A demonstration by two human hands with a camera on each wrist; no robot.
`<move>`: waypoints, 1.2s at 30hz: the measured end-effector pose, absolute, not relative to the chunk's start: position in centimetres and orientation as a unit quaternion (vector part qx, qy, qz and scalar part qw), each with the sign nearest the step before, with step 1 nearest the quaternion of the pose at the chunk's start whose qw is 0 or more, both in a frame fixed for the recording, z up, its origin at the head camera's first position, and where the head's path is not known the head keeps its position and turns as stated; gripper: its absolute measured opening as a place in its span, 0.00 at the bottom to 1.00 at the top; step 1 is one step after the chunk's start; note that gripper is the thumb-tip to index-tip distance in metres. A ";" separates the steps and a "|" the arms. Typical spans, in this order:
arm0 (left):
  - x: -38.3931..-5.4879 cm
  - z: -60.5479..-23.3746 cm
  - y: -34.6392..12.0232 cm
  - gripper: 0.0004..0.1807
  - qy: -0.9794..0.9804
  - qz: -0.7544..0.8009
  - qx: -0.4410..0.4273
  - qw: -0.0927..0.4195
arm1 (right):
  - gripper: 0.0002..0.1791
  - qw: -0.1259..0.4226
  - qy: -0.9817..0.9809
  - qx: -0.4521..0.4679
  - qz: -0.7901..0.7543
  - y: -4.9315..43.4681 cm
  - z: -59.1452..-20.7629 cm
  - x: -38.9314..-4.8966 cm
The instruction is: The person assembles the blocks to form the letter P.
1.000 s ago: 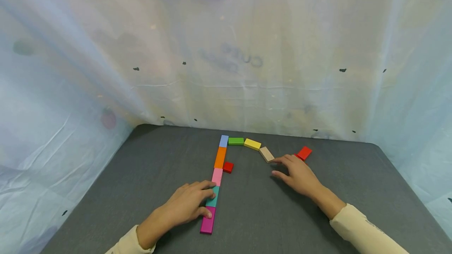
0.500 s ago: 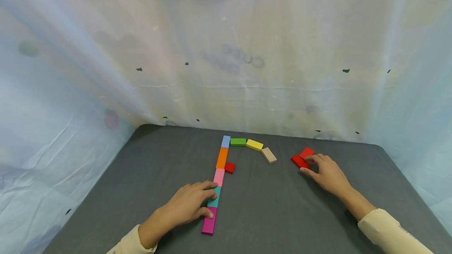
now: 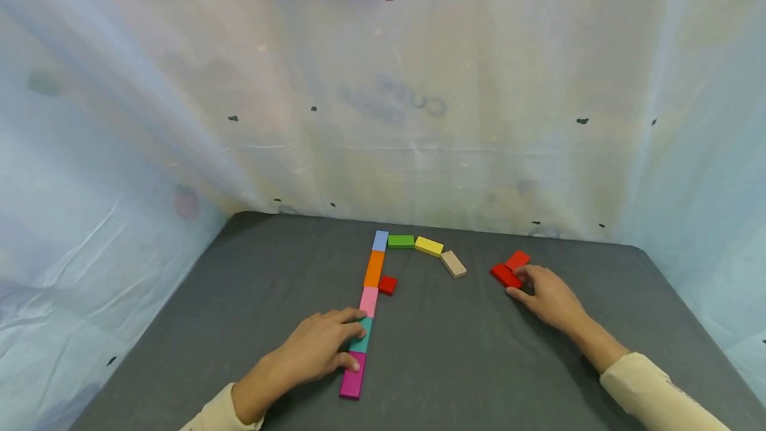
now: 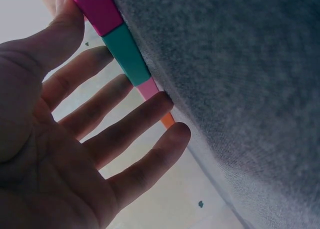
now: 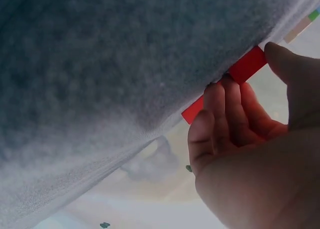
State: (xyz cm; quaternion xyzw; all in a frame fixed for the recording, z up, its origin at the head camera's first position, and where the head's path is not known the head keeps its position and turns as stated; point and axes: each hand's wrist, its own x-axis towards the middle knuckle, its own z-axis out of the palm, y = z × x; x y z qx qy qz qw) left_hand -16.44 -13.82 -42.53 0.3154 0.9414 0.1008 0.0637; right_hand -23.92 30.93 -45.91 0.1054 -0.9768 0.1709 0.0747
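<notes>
My left hand (image 3: 317,344) rests with spread fingers along a row of flat blocks. Its thumb lies on the magenta block (image 3: 352,384), and its fingertips reach the teal block (image 3: 362,343) and the edge of the pink block (image 3: 369,300). On the right, my right hand (image 3: 550,298) pinches the nearer red block (image 3: 505,276) between thumb and fingers. In the right wrist view the thumb sits at one end of that red block (image 5: 248,65), fingertips at the other. A second red block (image 3: 518,259) lies just behind, partly covered by fingers in the wrist view.
The row continues with an orange block (image 3: 374,268) and a light blue block (image 3: 380,241). From its far end curve green (image 3: 401,242), yellow (image 3: 429,247) and beige (image 3: 453,264) blocks. A smaller red block (image 3: 387,285) touches the row's right side. A curtain (image 3: 479,171) hangs behind the table.
My right hand has left the beige block and moved right to the red blocks, where it now grips the nearer one. The left hand has stayed on the row.
</notes>
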 end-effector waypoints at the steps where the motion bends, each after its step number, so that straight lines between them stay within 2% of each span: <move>1: -16.4 -42.5 -13.9 0.26 0.941 0.102 0.315 0.063 | 0.27 0.077 -0.976 0.109 0.171 30.9 -45.9 -23.9; 7: -16.5 -42.5 -14.0 0.26 0.942 0.099 0.314 0.067 | 0.25 0.081 -0.975 0.134 0.157 30.7 -46.0 -23.8; 13: -16.4 -42.6 -14.0 0.25 0.941 0.102 0.314 0.071 | 0.27 0.070 -0.977 0.125 0.155 30.6 -46.1 -23.9; 28: -16.3 -42.3 -14.1 0.25 0.942 0.100 0.314 0.065 | 0.24 0.077 -0.973 0.125 0.178 30.6 -45.5 -23.8; 36: -16.4 -42.5 -13.9 0.24 0.942 0.093 0.318 0.058 | 0.25 0.098 -0.968 0.130 0.191 31.1 -45.0 -23.4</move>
